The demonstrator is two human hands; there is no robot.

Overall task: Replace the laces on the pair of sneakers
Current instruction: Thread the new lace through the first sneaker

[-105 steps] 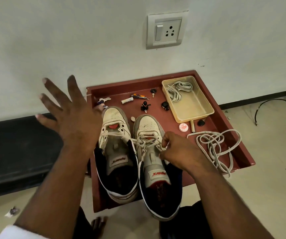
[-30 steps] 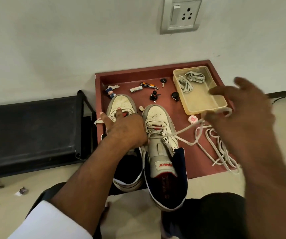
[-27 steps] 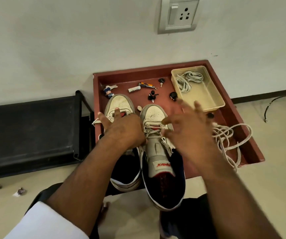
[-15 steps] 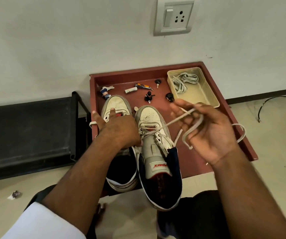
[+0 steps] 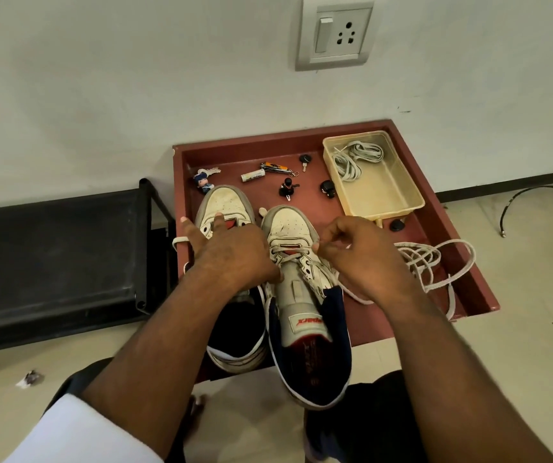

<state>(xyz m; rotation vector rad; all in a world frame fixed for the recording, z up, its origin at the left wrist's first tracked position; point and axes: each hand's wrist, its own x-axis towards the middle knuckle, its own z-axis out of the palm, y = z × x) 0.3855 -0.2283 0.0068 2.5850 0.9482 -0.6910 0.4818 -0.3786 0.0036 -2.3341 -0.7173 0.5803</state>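
Head view: the fingers (image 5: 321, 246) of the right hand (image 5: 365, 262) curl in and pinch the lace (image 5: 290, 253) at the lowest eyelets of the right sneaker (image 5: 301, 295), near its toe. The left hand (image 5: 231, 259) lies flat with straight fingers across the left sneaker (image 5: 225, 205), pressing it down, its thumb side against the right shoe. Both sneakers stand side by side on the red tray (image 5: 412, 145), heels hanging over its near edge. Loose lace (image 5: 435, 262) is heaped on the tray right of the hand, and more coiled laces (image 5: 351, 160) sit in the beige plastic box (image 5: 402, 202). Small keys and trinkets lie near the tray's back wall.

By the look of it, unlacing is nearly down to the last crossing. A sharp tug here could drag the unheld right sneaker off the tray edge, since only the left shoe is pinned. The freed lace may also snag in the heap beside it, or be confused with the replacements.
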